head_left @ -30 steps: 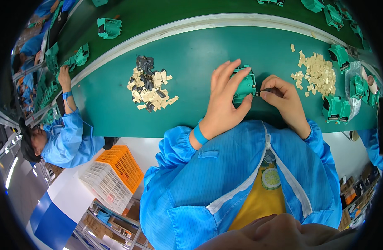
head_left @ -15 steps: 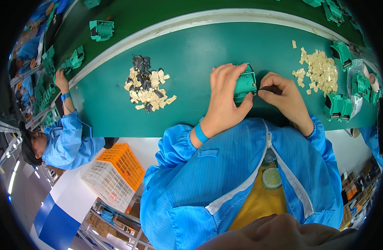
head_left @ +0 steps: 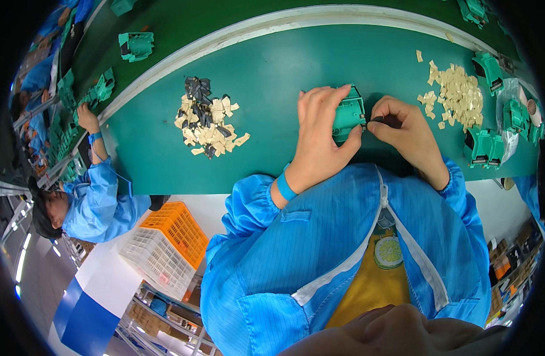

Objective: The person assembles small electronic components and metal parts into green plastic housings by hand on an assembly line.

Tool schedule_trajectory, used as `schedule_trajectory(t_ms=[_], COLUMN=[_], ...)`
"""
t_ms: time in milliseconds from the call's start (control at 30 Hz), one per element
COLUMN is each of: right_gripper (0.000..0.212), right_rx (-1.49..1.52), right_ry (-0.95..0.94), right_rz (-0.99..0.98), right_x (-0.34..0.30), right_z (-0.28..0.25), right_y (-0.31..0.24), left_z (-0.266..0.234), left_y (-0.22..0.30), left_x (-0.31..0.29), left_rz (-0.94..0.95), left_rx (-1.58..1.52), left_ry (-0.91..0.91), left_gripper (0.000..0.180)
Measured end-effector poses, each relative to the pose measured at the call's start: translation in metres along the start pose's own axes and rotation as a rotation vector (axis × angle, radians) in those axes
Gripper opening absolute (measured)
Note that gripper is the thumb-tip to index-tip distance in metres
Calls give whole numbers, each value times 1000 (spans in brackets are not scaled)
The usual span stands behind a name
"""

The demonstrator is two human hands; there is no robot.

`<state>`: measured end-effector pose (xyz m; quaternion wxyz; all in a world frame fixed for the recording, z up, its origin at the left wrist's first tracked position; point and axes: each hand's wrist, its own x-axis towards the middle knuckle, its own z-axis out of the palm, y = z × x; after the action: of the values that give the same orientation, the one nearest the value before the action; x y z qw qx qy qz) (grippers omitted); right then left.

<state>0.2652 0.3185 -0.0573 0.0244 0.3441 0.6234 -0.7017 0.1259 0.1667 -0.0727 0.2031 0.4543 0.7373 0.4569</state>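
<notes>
My left hand [head_left: 320, 127] is wrapped over a green plastic housing [head_left: 347, 116] and keeps it on the green table, with the thumb at its lower right side. Close by on the right, my right hand [head_left: 408, 124] pinches a small black piece [head_left: 377, 119] against the housing's right edge. The fingers cover most of that piece, so its shape cannot be made out. To the left lies a mixed heap of cream-coloured chips [head_left: 216, 137] and black pieces [head_left: 197, 89].
A pile of cream chips [head_left: 459, 95] lies at the right, beside several green housings [head_left: 483, 147] and a clear plastic bag [head_left: 510, 145]. Beyond a pale rail [head_left: 272, 16] more housings [head_left: 136, 46] rest on a green belt. A co-worker [head_left: 100, 202] reaches in at the left, near stacked crates [head_left: 176, 231].
The two hands stay at the housing's right edge with barely any movement; the right fingers shift slightly at the black piece. The whole view tilts a little.
</notes>
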Motion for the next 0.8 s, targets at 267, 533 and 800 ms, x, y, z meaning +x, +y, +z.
schedule_trajectory(t_ms=[267,533,800], right_gripper=[13,16,18], right_rx=[-54,-131,-148], right_ry=[31,95,90], right_rz=[7,31,40], right_x=[0,-2,-1], right_z=[0,5,4], right_y=[1,-9,-12], left_z=[0,0,0], left_y=[1,5,4], left_x=[1,1,2], left_rz=[-2,-41,-73], left_rx=[7,45,36], left_ry=[-11,-3,-3], left_gripper=[69,64,62])
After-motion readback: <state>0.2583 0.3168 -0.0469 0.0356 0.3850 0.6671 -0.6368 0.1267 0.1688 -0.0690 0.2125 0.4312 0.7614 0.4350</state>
